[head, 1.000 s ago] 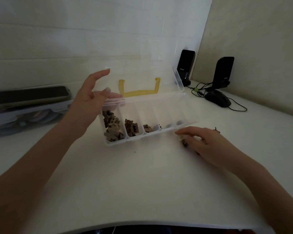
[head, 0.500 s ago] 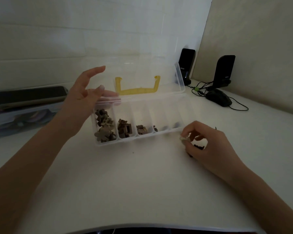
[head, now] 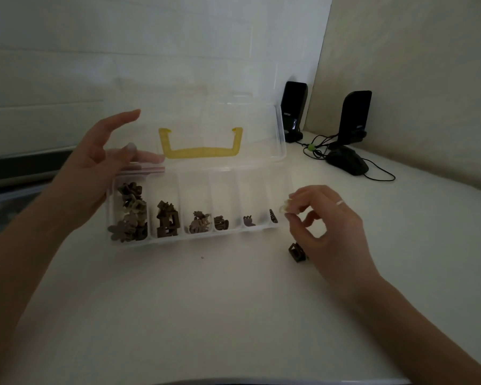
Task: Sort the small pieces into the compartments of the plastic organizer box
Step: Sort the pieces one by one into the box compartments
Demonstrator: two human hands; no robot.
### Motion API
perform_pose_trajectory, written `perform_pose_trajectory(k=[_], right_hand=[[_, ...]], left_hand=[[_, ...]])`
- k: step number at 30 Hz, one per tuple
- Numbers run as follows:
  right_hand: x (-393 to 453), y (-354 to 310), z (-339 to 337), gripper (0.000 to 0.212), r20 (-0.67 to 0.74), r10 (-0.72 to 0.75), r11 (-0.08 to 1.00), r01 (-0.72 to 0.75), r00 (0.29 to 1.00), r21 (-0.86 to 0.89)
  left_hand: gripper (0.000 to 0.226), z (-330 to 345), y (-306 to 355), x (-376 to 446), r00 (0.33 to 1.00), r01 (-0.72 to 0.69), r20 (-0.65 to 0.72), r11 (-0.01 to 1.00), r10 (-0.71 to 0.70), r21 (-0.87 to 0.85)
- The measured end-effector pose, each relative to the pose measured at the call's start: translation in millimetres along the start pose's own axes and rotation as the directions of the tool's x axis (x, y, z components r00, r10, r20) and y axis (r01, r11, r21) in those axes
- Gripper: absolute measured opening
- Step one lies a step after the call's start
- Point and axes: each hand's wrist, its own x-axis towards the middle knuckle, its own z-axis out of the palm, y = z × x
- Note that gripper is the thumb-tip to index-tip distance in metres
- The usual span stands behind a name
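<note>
The clear plastic organizer box (head: 200,238) stands on the white desk with its lid (head: 261,129) raised and a yellow handle (head: 203,152) showing through it. Its compartments hold several small brown pieces (head: 129,215). My left hand (head: 95,173) holds the box's left end, thumb on the rim, fingers spread. My right hand (head: 322,220) hovers at the box's right end and pinches a small pale piece (head: 283,209) between thumb and forefinger. A dark brown piece (head: 296,252) lies on the desk just below that hand.
Two black speakers (head: 295,109) (head: 354,118) and a black mouse (head: 347,162) with its cables sit at the back right. A dark flat device on a clear container (head: 25,168) lies at the far left. The desk's front edge runs along the bottom.
My right hand rose from the desk with the pale piece pinched and moved up to the box's right end. The left hand stayed on the box.
</note>
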Motion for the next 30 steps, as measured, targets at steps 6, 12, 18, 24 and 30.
perform_pose_trajectory(k=[6, 12, 18, 24, 30], right_hand=[[4.8, 2.8, 3.2, 0.029, 0.034, -0.054, 0.985, 0.059, 0.998, -0.160], [-2.1, 15.3, -18.1, 0.035, -0.070, 0.275, 0.945, -0.283, 0.959, -0.164], [-4.8, 5.0, -18.7, 0.032, 0.316, 0.289, 0.946, -0.220, 0.904, -0.236], [-5.6, 8.2, -20.0, 0.025, 0.459, 0.214, 0.936, -0.046, 0.863, -0.350], [-6.1, 6.6, -19.8, 0.033, 0.366, 0.137, 0.989, -0.109, 0.920, -0.096]], left_hand=[[0.043, 1.1, 1.2, -0.2, 1.000, 0.008, -0.005, 1.000, -0.008, -0.016], [0.042, 0.4, -3.2, 1.5, 0.997, 0.032, -0.066, 0.999, -0.031, 0.017], [0.042, 2.0, -5.9, 1.4, 0.983, 0.074, -0.174, 0.995, -0.062, 0.065], [0.042, 4.6, -2.7, 1.8, 0.975, 0.099, -0.206, 0.992, -0.081, 0.077], [0.041, 3.5, -5.6, 1.0, 0.978, 0.104, -0.192, 0.991, -0.086, 0.084]])
